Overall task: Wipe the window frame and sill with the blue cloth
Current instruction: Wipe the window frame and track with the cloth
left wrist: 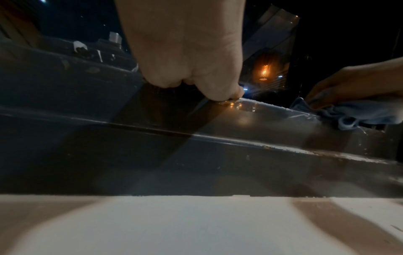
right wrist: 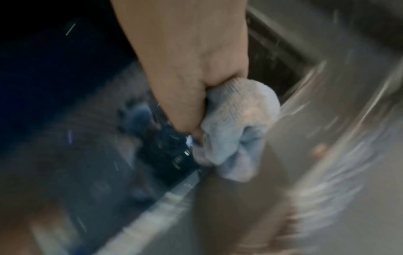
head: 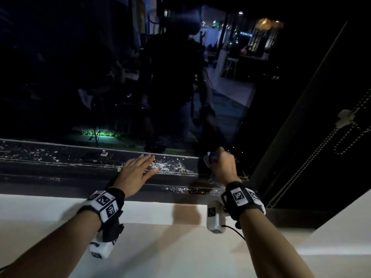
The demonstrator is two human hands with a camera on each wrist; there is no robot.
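Right hand (head: 221,164) bunched round blue cloth (right wrist: 235,127) at frame corner | left hand (head: 136,173) flat on sill (head: 60,173) | cloth soft, light — grip wadded middle

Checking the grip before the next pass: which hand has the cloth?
The right hand, gripping the bunched blue cloth; the left hand lies flat on the frame.

The left hand (head: 138,173) rests flat on the window frame (head: 60,167), debris (head: 166,165) just beyond its fingertips; rightward, the right hand (head: 222,165) grips the cloth (head: 208,157) near the corner.
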